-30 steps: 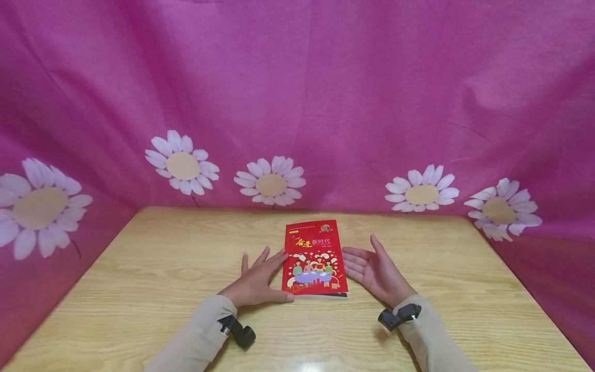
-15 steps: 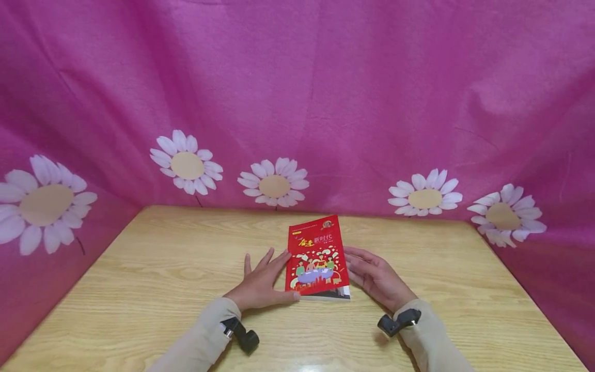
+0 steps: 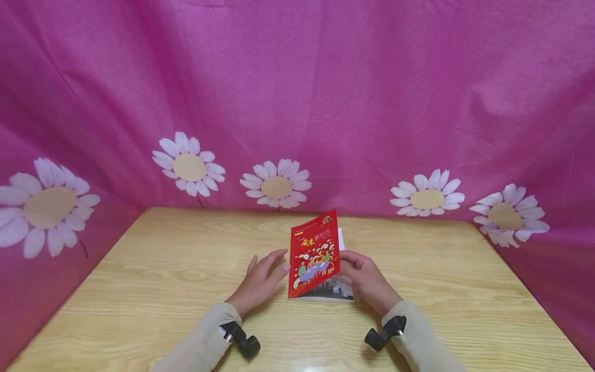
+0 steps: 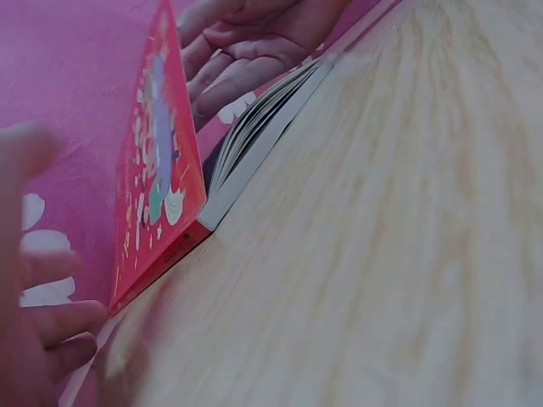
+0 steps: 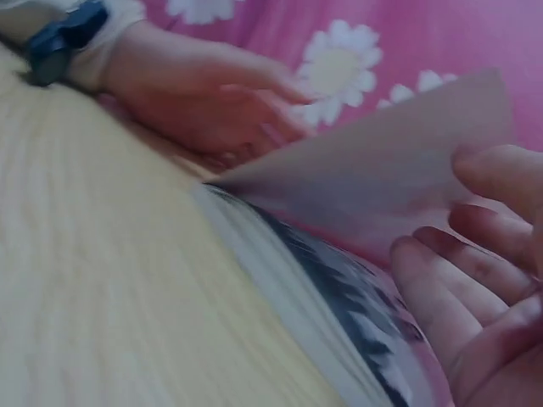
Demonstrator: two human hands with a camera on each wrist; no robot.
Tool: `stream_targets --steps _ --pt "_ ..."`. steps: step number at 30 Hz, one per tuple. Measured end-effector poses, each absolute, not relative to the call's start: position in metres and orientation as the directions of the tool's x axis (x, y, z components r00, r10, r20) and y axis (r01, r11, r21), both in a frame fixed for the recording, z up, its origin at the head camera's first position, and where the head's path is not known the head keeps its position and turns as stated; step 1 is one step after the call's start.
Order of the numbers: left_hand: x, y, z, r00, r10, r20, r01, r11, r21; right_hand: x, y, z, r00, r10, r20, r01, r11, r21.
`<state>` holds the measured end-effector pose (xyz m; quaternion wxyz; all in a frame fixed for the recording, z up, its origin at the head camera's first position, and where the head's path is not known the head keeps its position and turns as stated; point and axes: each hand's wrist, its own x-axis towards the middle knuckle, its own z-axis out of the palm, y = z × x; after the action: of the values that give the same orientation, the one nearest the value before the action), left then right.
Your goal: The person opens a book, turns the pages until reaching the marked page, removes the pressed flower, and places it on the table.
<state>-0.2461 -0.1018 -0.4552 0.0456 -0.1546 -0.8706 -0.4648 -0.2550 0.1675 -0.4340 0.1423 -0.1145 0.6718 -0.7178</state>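
Note:
A red paperback book (image 3: 312, 256) lies on the table, its front cover tilted up from the right and hinged along the left-hand spine. Beneath the cover shows a first page (image 3: 329, 290) with a dark skyline print. My right hand (image 3: 367, 281) is at the cover's raised edge; in the right wrist view its loosely extended fingers (image 5: 437, 297) are against the pale inner side of the cover (image 5: 373, 170). Beside the spine (image 4: 165, 270), my left hand (image 3: 257, 281) has its fingers loosely bent, fingertips close to the book and nothing in its grasp.
A wood-grain table (image 3: 153, 289) carries the book. Pink cloth (image 3: 353, 103) with white daisies hangs behind the table and along both sides. Each sleeved wrist wears a small black camera (image 3: 386, 333).
The right hand has swung the cover up and leftward, its fingers passing behind it, uncovering more of the first page. The left thumb has come off the book's lower corner.

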Motion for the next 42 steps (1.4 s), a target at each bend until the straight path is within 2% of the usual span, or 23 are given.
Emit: stream_targets --steps 4,8,10,13,17,24,28,33,37,42 --pt "-0.250 -0.104 -0.453 -0.964 0.132 0.230 0.264 0.380 0.886 -0.248 0.153 -0.426 -0.936 -0.352 -0.018 0.003 0.044 -0.999" --pt "-0.256 -0.115 -0.451 -0.969 0.055 0.240 0.246 0.272 0.930 -0.240 0.138 -0.424 -0.898 -0.428 0.100 -0.177 0.142 -0.974" --pt "-0.260 -0.124 -0.450 -0.962 0.037 0.270 0.272 0.180 0.945 -0.235 0.131 -0.424 -0.862 -0.481 0.159 -0.258 0.148 -0.955" --pt "-0.264 -0.140 -0.449 -0.959 -0.004 0.283 0.283 -0.001 0.959 -0.229 0.123 -0.425 -0.829 -0.529 0.181 -0.300 0.149 -0.942" --pt "-0.267 -0.151 -0.446 -0.970 -0.028 0.240 0.241 -0.192 0.951 -0.224 0.116 -0.425 -0.808 -0.562 0.178 -0.351 0.217 -0.911" --pt "-0.269 -0.154 -0.444 -0.983 -0.001 0.181 0.174 -0.290 0.941 -0.221 0.104 -0.419 -0.797 -0.579 0.170 -0.451 0.385 -0.805" --pt "-0.271 -0.156 -0.445 -0.987 -0.001 0.159 0.149 -0.349 0.925 -0.222 0.098 -0.420 -0.781 -0.600 0.173 -0.486 0.411 -0.771" --pt "-0.272 -0.158 -0.444 -0.993 -0.002 0.115 0.108 -0.359 0.927 -0.224 0.090 -0.421 -0.775 -0.615 0.145 -0.488 0.438 -0.755" --pt "-0.274 -0.160 -0.443 -0.996 -0.037 0.083 0.091 -0.376 0.922 -0.224 0.083 -0.421 -0.764 -0.633 0.124 -0.494 0.451 -0.743" --pt "-0.274 -0.163 -0.444 -0.984 -0.139 0.114 0.164 -0.433 0.886 -0.223 0.075 -0.420 -0.763 -0.641 0.082 -0.485 0.483 -0.729"
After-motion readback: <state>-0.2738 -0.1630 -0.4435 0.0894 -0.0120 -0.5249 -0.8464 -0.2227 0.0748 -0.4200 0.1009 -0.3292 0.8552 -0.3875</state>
